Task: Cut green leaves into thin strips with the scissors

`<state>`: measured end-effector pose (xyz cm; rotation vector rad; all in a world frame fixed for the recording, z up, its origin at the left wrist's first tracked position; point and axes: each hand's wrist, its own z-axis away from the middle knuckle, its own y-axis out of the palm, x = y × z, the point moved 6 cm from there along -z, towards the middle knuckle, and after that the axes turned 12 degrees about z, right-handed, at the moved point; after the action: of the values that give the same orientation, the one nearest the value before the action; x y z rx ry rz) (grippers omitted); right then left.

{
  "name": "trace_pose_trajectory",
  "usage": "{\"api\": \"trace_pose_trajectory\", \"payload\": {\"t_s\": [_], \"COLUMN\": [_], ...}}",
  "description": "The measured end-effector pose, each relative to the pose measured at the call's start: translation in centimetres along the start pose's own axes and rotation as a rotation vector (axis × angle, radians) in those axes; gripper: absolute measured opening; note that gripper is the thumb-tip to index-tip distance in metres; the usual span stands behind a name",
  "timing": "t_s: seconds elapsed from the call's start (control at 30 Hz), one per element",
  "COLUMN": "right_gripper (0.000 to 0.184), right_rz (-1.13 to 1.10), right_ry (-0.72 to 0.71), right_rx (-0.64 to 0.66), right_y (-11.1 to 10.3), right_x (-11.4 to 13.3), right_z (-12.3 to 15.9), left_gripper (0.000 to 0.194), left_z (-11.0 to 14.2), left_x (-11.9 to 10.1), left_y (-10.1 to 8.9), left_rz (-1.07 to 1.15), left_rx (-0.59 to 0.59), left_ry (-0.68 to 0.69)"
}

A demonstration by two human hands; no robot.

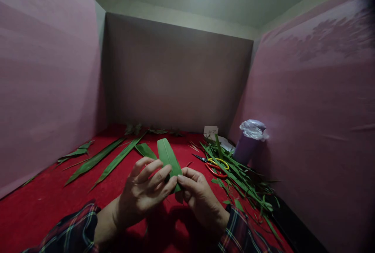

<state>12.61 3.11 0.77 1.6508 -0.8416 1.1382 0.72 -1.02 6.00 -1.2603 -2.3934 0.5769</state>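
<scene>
A broad green leaf strip (pixel 168 155) with a pale midrib and a squared-off top is held up in front of me. My left hand (pixel 149 186) grips it near its lower end between thumb and fingers, the other fingers bent across its left side. From the right, my right hand (pixel 197 190) pinches the strip's lower edge with thumb and index finger. Another piece of green leaf (pixel 145 150) shows behind my left fingers; whether I hold it too I cannot tell. Scissors (pixel 216 167) with red and yellow handles lie to the right of my right hand.
The table has a red cloth (pixel 38 214). Long leaves (pixel 117 167) lie at the left. A heap of leaf scraps (pixel 243 179) spreads at the right beside a purple container (pixel 247 143) topped with clear plastic. A white card (pixel 210 131) stands behind. Pink panels flank both sides.
</scene>
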Motion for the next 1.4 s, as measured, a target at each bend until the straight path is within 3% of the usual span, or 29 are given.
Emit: {"api": "trace_pose_trajectory", "payload": {"t_s": [0.07, 0.13, 0.2, 0.3, 0.37, 0.43, 0.83, 1.23, 1.3, 1.4], "right_gripper": [0.021, 0.022, 0.022, 0.022, 0.021, 0.02, 0.018, 0.015, 0.018, 0.028], "right_rz": [0.036, 0.134, 0.216, 0.28, 0.339, 0.385, 0.601, 0.579, 0.776, 1.411], "right_ry": [-0.031, -0.085, -0.125, -0.138, -0.15, -0.158, -0.187, -0.207, -0.225, -0.277], "right_rx": [-0.051, -0.11, -0.14, -0.13, -0.125, -0.116, -0.063, -0.051, -0.064, -0.233], "right_y": [-0.4, -0.9, -1.1, -0.9, -0.7, -0.6, -0.5, 0.1, 0.1, -1.5], "right_x": [0.1, 0.4, 0.6, 0.6, 0.5, 0.2, -1.0, -0.1, 0.4, 2.5], "right_z": [-0.2, -0.3, -0.4, -0.4, -0.2, -0.2, 0.0, 0.1, 0.0, -0.5], "left_gripper": [0.038, 0.039, 0.038, 0.032, 0.026, 0.023, 0.02, 0.015, 0.015, 0.016], "left_z": [-0.2, -0.4, -0.3, 1.2, 1.9, 2.2, 3.3, 2.7, 2.8, 3.1], "left_x": [0.4, 1.6, 3.7, 6.1, 5.8, 4.8, 5.1, 4.6, 4.7, 4.9], "left_y": [-0.1, -0.2, 0.0, 1.8, 3.6, 4.8, 5.7, 5.3, 5.4, 5.6], "left_rz": [0.045, 0.167, 0.39, 0.908, 1.267, 1.494, 1.48, 1.524, 1.51, 1.491], "left_rx": [-0.032, -0.091, -0.182, -0.3, -0.289, -0.233, -0.228, -0.185, -0.186, -0.205], "left_ry": [-0.019, -0.131, -0.415, -0.977, -1.226, -1.362, -1.352, -1.355, -1.359, -1.403]}}
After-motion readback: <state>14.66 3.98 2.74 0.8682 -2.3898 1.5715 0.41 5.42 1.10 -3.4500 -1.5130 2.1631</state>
